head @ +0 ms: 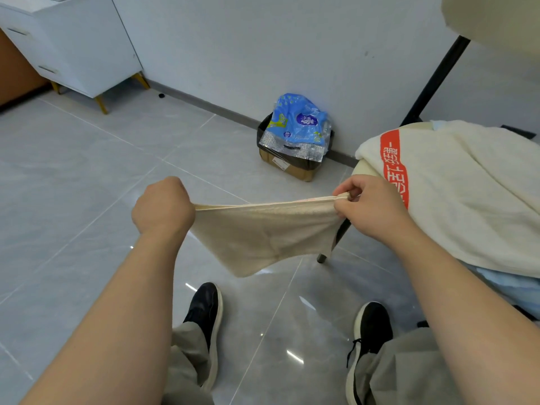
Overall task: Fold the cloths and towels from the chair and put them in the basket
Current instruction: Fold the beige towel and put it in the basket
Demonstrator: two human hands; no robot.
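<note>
My left hand (163,206) is fisted tight round one top corner of the beige cloth (263,232). My right hand (371,206) pinches the other top corner between thumb and fingers. The top edge is taut and runs straight from hand to hand, so the long axis is left to right. The rest hangs below that line, sagging lowest nearer the left hand. The cloth is in the air over the floor, touching nothing else.

The chair (362,171) is just beyond the right hand, so that hand is nearer the pile. A white towel (467,185) with a red band is draped on it, with a light blue cloth (511,285) under that.

I see no basket. Ahead of the hands by the wall there is only a cardboard box (295,171) with a blue packet (301,124) on top.

My guess at the next move: bring the two corners together and halve the cloth across its long axis. The hands are about level, so the edges should meet, but the skewed lower edge could make the fold uneven.
</note>
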